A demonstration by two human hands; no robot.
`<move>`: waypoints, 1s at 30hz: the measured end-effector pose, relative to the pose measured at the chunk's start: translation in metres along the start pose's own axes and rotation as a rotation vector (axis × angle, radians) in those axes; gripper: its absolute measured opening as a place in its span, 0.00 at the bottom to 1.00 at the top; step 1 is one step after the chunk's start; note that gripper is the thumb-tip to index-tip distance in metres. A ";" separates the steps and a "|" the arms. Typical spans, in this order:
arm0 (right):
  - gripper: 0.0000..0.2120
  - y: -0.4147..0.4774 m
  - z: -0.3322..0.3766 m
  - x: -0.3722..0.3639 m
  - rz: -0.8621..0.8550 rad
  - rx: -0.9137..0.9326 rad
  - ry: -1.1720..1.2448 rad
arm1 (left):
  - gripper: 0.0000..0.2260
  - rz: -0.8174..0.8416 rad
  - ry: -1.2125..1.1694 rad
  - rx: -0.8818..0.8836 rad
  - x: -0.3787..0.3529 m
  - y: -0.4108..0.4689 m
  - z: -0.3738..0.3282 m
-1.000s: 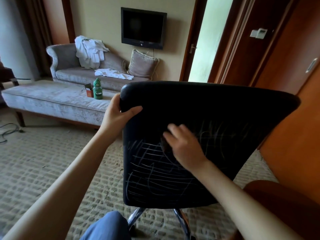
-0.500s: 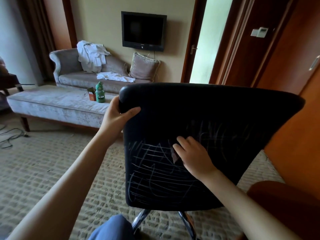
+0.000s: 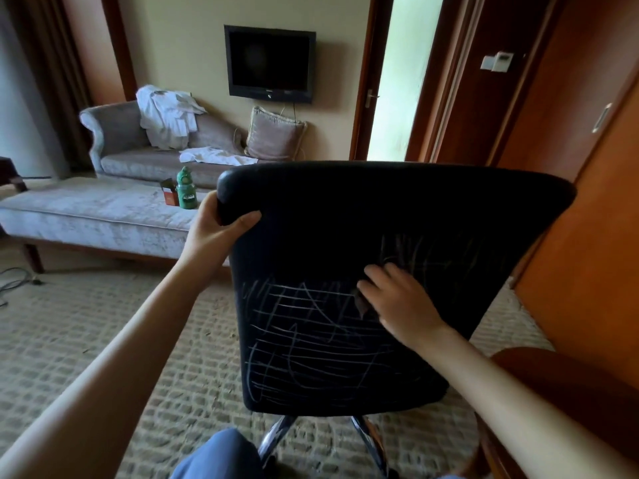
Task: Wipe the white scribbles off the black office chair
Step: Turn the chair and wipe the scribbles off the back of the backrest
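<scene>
The black office chair (image 3: 397, 209), dead ahead at twelve o'clock, likely swivels and its padded back gives, so the left hand (image 3: 214, 233) clamps its ten-o'clock corner while the right hand (image 3: 401, 302) presses a dark cloth (image 3: 363, 307) with flat fingers (image 3: 378, 273) onto the white scribbles (image 3: 304, 340).

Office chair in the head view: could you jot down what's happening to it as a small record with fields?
item: black office chair, back of its backrest facing the camera
left hand: grips the backrest's top left corner
right hand: presses a dark cloth flat against the backrest
white scribbles: bold across the lower left, faint at the upper right
floor: patterned carpet
</scene>
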State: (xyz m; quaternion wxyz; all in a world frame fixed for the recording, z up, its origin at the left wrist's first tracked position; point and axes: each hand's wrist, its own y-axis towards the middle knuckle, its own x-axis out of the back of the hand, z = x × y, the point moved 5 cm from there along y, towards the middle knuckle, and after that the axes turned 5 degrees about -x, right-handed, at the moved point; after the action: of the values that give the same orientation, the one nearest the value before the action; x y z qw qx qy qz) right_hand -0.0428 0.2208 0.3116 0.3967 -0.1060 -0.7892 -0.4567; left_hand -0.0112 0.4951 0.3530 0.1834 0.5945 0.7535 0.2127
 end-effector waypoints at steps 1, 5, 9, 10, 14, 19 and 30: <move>0.14 0.007 -0.007 0.015 -0.070 -0.034 0.040 | 0.24 -0.002 0.008 0.000 0.000 0.000 0.000; 0.19 0.037 -0.035 0.072 -0.346 -0.142 0.055 | 0.28 -0.010 0.012 0.002 -0.001 0.002 0.001; 0.13 0.004 -0.016 0.015 -0.126 -0.012 -0.053 | 0.28 0.005 0.010 0.002 0.001 0.003 0.003; 0.14 -0.009 -0.011 -0.002 -0.021 0.026 -0.092 | 0.27 0.010 0.008 0.005 0.001 0.003 0.004; 0.16 -0.007 -0.025 0.011 -0.061 -0.008 -0.008 | 0.20 0.013 0.018 -0.002 0.000 0.002 0.001; 0.19 0.027 -0.063 0.077 -0.380 -0.130 0.055 | 0.27 -0.169 0.215 -0.071 -0.009 -0.007 -0.010; 0.15 0.018 -0.045 0.070 -0.304 -0.128 0.048 | 0.18 -0.050 0.962 -0.689 -0.162 -0.005 -0.108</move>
State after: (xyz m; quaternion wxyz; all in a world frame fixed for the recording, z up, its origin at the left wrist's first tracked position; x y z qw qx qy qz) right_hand -0.0562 0.1809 0.3855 0.3343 0.0005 -0.7557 -0.5632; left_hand -0.0360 0.3249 0.4456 0.0086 0.3195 0.6533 0.6864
